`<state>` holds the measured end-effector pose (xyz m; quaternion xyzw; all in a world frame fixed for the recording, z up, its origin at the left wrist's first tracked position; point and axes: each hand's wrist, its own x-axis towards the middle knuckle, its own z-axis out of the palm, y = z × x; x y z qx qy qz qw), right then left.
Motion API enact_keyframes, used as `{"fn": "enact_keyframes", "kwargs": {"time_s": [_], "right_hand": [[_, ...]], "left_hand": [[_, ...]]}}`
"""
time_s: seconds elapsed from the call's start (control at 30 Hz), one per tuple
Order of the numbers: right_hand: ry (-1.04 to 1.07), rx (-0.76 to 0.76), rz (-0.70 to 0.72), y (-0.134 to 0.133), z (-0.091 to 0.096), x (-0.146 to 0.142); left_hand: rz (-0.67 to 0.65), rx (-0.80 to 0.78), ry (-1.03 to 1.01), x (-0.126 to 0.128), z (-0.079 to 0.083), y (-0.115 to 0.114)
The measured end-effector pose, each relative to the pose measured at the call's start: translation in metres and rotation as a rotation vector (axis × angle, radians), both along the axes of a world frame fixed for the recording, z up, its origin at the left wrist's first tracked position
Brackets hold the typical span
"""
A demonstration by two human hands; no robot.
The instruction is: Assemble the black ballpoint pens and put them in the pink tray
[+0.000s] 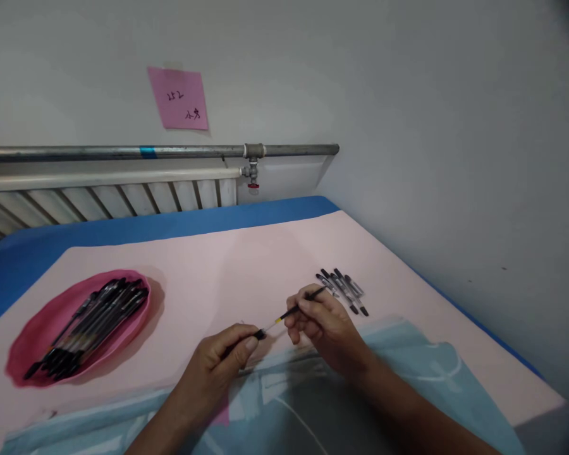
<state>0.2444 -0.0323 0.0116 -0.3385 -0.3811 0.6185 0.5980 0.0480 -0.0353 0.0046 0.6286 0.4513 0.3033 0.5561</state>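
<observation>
Between the thumb and fingers of my left hand (218, 361) is a black pen part (260, 334), mostly hidden in the grip. My right hand (326, 327) pinches a thin, dark pen refill (289, 313) with a yellow band and a clear, pale end. That pale end points down and left to the black part; I cannot tell whether it is inside it or only touching. Just beyond my right hand lie several black-and-clear pens or pen pieces (345, 292). To the left, a pink oval basket (16, 361) holds a pile of black pens (97, 322).
A pale pink sheet (194, 272) covers a blue table (208, 221). Light blue cloth (408, 360) lies along the near side. Behind stand a white radiator (137, 197) and a metal pipe (194, 151) with a valve (253, 170). The wall (455, 158) closes off the right.
</observation>
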Motion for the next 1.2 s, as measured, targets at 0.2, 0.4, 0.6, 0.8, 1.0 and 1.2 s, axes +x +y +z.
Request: {"fn": "enact_keyframes", "kwargs": {"time_s": [0.2, 0.4, 0.6, 0.8, 1.0, 1.2], "right_hand": [[-0.356, 0.044, 0.204, -0.009, -0.006, -0.005], [-0.544, -0.021, 0.164, -0.004, -0.009, 0.000], [-1.306, 0.126, -0.405, 0.020, -0.006, 0.055], [-1.890, -0.046, -0.250, 0.026, -0.008, 0.082], [-1.982, -0.164, -0.113, 0.025, -0.011, 0.081], [-1.987, -0.137, -0.150, 0.027, -0.013, 0.082]], "left_hand": [[-0.091, 0.020, 0.069, 0.006, 0.003, 0.001], [0.078, -0.022, 0.035, 0.005, 0.003, -0.003], [0.186, -0.060, -0.017, 0.003, -0.001, -0.004], [0.191, -0.044, 0.004, 0.005, 0.002, -0.005], [0.195, -0.039, 0.029, 0.005, 0.003, -0.005], [0.112, -0.039, 0.069, -0.001, -0.001, -0.001]]}}
